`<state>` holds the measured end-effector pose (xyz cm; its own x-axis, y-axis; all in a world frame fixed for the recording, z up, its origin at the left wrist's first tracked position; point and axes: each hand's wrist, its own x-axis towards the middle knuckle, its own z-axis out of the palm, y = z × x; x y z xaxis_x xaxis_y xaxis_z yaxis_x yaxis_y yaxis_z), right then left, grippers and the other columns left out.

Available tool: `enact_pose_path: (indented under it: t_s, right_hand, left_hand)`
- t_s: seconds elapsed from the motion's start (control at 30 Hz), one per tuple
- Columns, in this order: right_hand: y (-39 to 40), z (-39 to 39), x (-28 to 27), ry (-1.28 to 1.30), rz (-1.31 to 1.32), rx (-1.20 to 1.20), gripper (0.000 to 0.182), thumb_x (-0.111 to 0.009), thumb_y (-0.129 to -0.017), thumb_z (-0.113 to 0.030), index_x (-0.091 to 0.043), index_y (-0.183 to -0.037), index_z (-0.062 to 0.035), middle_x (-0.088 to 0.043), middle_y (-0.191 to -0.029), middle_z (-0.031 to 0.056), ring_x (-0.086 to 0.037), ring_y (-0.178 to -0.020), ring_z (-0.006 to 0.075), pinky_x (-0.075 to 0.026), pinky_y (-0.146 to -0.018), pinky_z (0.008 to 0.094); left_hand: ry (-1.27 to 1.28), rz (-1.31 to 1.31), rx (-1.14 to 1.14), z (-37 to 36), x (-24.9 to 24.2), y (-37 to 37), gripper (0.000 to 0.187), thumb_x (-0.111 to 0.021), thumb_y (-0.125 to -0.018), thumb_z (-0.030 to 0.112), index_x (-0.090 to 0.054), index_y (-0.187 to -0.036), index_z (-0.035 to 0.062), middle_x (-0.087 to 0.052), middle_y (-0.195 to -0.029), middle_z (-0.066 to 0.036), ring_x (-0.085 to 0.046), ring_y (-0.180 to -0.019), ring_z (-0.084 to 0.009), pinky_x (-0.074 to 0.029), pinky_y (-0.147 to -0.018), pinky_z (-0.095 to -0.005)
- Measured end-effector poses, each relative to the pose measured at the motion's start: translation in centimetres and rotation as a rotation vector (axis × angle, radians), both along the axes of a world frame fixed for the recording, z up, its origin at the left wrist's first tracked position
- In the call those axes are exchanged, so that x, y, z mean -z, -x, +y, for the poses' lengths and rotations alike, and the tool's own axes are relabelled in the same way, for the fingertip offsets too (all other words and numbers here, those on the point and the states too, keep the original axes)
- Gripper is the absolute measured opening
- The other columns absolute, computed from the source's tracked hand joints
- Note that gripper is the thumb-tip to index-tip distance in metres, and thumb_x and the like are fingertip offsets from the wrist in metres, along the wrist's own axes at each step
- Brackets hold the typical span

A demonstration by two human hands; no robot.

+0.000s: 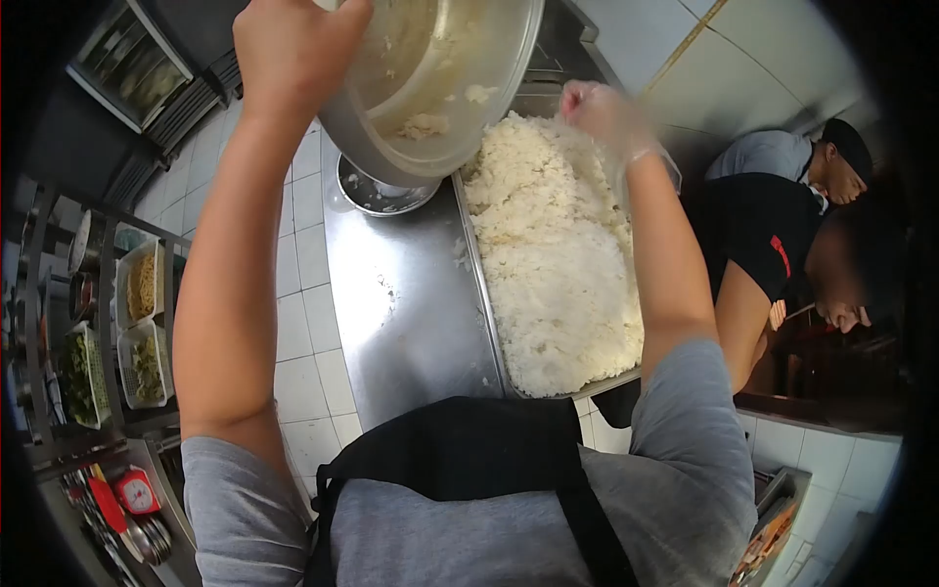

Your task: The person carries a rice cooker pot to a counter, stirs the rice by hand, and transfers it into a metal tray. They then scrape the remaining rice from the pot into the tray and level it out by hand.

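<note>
My left hand [298,49] is closed on the rim of a large translucent plastic tub [421,166], tilted with its opening facing me. Bits of cooked rice cling to the tub's inner wall. Below and right of it, a deep metal tray [486,308] is heaped with white cooked rice [562,264]. My right hand [602,115], in a clear plastic glove, is over the far right end of the rice. Its fingers are curled together and partly blurred; what they hold, if anything, is hidden.
A metal bowl [386,191] with rice scraps sits on the steel counter [401,284]. On the left, a rack [44,323] holds baskets of noodles [145,284] and greens [83,377], above a red scale [137,491]. Two people [768,201] stand close on the right.
</note>
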<state>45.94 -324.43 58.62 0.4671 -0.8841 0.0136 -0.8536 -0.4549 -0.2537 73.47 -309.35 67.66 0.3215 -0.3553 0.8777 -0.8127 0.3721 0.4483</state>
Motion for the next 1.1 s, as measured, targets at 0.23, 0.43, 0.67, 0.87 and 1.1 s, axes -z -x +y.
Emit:
enact_pose_path:
  t_s: [0.23, 0.43, 0.67, 0.87, 1.1]
  right_hand:
    - [-7.0, 10.2, 9.6, 0.160, -0.222, -0.352, 0.017, -0.058, -0.083, -0.015, -0.065, -0.091, -0.0022, -0.063, -0.099, 0.0175, -0.058, -0.100, 0.0293, -0.047, -0.090, 0.0347]
    - [-6.0, 6.4, 9.2, 0.171, 0.328, -0.182, 0.021, -0.055, -0.082, -0.020, -0.066, -0.092, -0.0046, -0.058, -0.114, 0.0120, -0.052, -0.109, 0.0267, -0.043, -0.092, 0.0384]
    - [-5.9, -1.2, 11.7, 0.586, 0.031, -0.097, 0.018, -0.057, -0.078, -0.015, -0.068, -0.091, -0.0096, -0.062, -0.107, 0.0114, -0.059, -0.097, 0.0289, -0.046, -0.087, 0.0384]
    - [1.4, -10.1, 14.1, 0.366, 0.307, 0.092, 0.022, -0.054, -0.082, -0.023, -0.068, -0.095, -0.0122, -0.066, -0.101, 0.0116, -0.060, -0.098, 0.0280, -0.048, -0.085, 0.0374]
    - [-3.5, -9.1, 1.7, 0.488, 0.590, -0.039, 0.028, -0.050, -0.087, -0.021, -0.063, -0.108, -0.0091, -0.065, -0.098, 0.0113, -0.060, -0.098, 0.0230, -0.047, -0.083, 0.0340]
  left_hand:
    - [-0.048, -0.125, -0.100, -1.5, 0.6, -2.2, 0.045, -0.061, -0.066, 0.016, -0.048, -0.107, 0.0012, -0.064, -0.092, -0.020, -0.063, -0.085, -0.0327, -0.048, -0.078, -0.0371]
    - [-0.178, -0.092, -0.117, -0.9, 0.5, -2.5, 0.053, -0.065, -0.067, 0.025, -0.049, -0.112, 0.0022, -0.064, -0.095, -0.019, -0.064, -0.086, -0.0324, -0.048, -0.079, -0.0369]
    - [-0.162, -0.087, -0.083, -1.0, 0.5, -2.5, 0.054, -0.064, -0.066, 0.024, -0.048, -0.113, 0.0019, -0.064, -0.092, -0.019, -0.064, -0.084, -0.0303, -0.049, -0.078, -0.0360]
    - [-0.144, -0.123, -0.089, -1.2, 1.0, -3.5, 0.054, -0.064, -0.066, 0.024, -0.048, -0.112, 0.0015, -0.064, -0.092, -0.020, -0.063, -0.084, -0.0317, -0.049, -0.078, -0.0367]
    - [-0.006, -0.069, 0.060, -0.5, 1.0, -2.6, 0.033, -0.054, -0.063, 0.001, -0.046, -0.095, -0.0003, -0.059, -0.082, -0.020, -0.060, -0.079, -0.0314, -0.046, -0.075, -0.0354]
